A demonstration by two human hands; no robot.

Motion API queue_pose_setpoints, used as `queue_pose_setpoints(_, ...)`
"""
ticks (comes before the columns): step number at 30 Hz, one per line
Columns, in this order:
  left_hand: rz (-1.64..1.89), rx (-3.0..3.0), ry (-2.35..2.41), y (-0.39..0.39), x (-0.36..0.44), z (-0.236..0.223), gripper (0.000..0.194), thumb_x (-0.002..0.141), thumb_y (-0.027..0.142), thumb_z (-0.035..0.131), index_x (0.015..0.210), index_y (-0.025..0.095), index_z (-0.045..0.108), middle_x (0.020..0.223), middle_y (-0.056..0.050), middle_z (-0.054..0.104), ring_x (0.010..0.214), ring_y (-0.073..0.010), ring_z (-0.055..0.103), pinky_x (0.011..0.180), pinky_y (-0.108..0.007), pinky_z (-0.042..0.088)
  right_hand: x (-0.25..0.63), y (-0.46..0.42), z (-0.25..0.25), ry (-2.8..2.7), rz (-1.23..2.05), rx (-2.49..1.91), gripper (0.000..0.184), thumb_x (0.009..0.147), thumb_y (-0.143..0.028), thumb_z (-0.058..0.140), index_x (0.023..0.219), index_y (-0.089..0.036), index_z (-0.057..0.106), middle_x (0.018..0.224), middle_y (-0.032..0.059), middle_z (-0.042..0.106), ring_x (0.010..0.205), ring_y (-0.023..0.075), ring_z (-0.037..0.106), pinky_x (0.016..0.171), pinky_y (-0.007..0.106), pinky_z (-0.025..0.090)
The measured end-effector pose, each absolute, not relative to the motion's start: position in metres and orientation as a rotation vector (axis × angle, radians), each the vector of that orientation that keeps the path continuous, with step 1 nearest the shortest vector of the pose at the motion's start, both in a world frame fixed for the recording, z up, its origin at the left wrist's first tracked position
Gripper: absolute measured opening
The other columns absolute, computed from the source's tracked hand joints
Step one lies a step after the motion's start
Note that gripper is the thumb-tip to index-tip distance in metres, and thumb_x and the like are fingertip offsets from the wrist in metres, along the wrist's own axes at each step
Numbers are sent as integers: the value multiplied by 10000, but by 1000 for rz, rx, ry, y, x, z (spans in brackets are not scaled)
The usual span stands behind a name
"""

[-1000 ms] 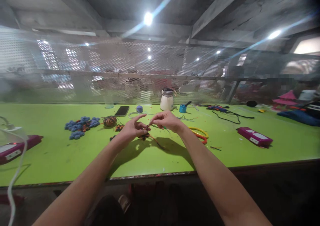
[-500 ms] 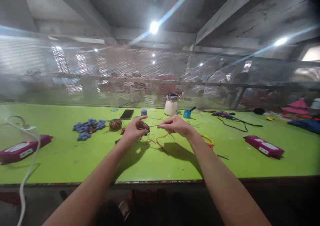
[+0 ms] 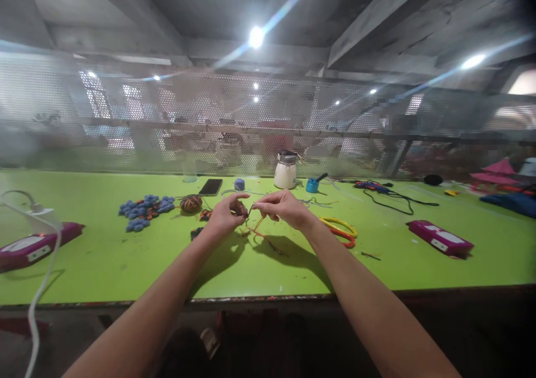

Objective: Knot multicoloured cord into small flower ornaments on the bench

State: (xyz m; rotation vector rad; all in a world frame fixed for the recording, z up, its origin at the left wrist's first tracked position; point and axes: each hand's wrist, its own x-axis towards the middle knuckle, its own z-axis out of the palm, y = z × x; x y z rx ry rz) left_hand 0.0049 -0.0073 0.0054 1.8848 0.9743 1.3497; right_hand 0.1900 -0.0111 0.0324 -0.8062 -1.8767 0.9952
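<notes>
Two bare hands pinch a small dark yarn piece and its thin dark strand above a green table.
Clock centred on the hands, 12 away from the wearer: loose orange yarn trails at 5; left hand has thumb and fingers nearly closed, gripping the piece; right hand has thumb and forefinger shut on the strand, just beside it; red ring and yellow ring at 3 to 4; blue flower-like yarn work and striped yarn ball at 9; blue pot at 2; pale jug at 1.
</notes>
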Motion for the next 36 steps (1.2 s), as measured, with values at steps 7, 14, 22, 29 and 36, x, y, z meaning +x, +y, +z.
queue_pose_setpoints(7, 1210, 1908, 898, -6, 6, 2, 614, 555, 36, 598, 1162, 113, 549, 620, 34, 581, 627, -143, 579, 642, -277, 460, 174, -14, 27, -1681, 1083, -802, 240, 637, -348, 722, 665, -111, 699, 507, -10, 569, 384, 44, 355, 374, 210, 254)
queue_pose_setpoints(14, 987, 1778, 773, -11, 8, 2, 672, 554, 33, 633, 1208, 136, 516, 631, 30, 599, 588, -123, 540, 543, -240, 411, 173, -6, 21, -1542, 1213, -873, 253, 629, -354, 706, 680, -110, 668, 421, -43, 512, 338, 38, 320, 346, 196, 179)
queue_pose_setpoints(22, 974, 1541, 630, -17, 6, 7, 700, 551, 20, 681, 1208, 175, 494, 694, 33, 613, 616, -105, 547, 559, -229, 417, 175, -6, 24, -1606, 977, -869, 291, 659, -389, 694, 708, -101, 689, 385, -76, 434, 381, 42, 303, 415, 212, 230)
queue_pose_setpoints(29, 1003, 1469, 632, -19, 4, 10, 679, 568, 32, 708, 1205, 170, 519, 711, 11, 652, 720, -139, 609, 689, -276, 448, 172, -6, 23, -1633, 896, -786, 276, 706, -400, 656, 646, -134, 616, 569, 10, 619, 541, 102, 523, 595, 248, 427)
queue_pose_setpoints(36, 998, 1442, 624, -22, 4, 13, 687, 588, 40, 721, 1225, 168, 499, 703, 1, 673, 725, -150, 635, 719, -291, 451, 173, 2, 19, -1634, 706, -881, 256, 716, -379, 632, 704, -125, 661, 572, -4, 593, 540, 108, 496, 568, 246, 398)
